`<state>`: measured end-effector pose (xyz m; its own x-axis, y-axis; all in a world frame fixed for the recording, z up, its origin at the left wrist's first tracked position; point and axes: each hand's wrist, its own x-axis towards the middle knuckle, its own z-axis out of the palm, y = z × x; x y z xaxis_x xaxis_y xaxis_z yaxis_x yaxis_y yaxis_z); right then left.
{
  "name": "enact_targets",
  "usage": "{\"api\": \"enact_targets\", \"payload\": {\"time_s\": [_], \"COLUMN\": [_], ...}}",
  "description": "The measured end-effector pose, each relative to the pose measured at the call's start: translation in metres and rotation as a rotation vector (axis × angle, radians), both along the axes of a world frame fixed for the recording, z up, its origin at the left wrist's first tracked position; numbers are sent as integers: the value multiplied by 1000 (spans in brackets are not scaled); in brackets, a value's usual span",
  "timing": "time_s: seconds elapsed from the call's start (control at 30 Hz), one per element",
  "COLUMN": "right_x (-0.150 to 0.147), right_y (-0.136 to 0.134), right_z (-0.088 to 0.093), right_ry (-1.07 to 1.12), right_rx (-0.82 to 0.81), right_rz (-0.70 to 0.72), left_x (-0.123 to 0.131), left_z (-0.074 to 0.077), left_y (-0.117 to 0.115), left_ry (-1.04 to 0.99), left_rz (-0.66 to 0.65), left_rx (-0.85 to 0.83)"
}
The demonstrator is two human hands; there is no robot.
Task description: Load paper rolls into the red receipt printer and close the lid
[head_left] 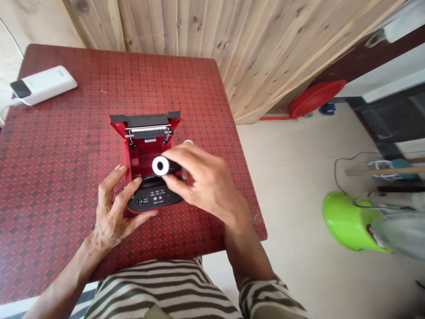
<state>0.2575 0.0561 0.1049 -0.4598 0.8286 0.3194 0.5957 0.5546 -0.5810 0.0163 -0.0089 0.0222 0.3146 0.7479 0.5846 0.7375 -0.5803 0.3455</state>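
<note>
Looks partway: red-black device [156,189] open, lid [146,120] standing up at its back; roll [166,166] above its bay [142,161], not seated; lid not shut. Right hand [206,179]: fingers clamped on roll. Left hand [111,215]: fingers spread apart, touching device's left front corner. Open surface [76,146] left of and behind device, white block [53,84] well apart at back left. Less room right and in front of device: surface edges closer, right forearm crossing.
</note>
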Motion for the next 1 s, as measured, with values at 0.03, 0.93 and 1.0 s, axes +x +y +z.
{"api": "enact_targets", "payload": {"time_s": [0.03, 0.93, 1.0], "right_x": [13, 52, 45], "right_y": [-7, 50, 55], "right_z": [-2, -111, -113], "right_ry": [118, 272, 264], "right_rx": [-21, -254, -263], "right_rz": [-63, -271, -269], "left_x": [1, -5, -4], "left_z": [1, 8, 6], "left_y": [1, 6, 6], "left_ry": [2, -20, -35], "left_rz": [-9, -67, -68], "left_rx": [-13, 0, -5]}}
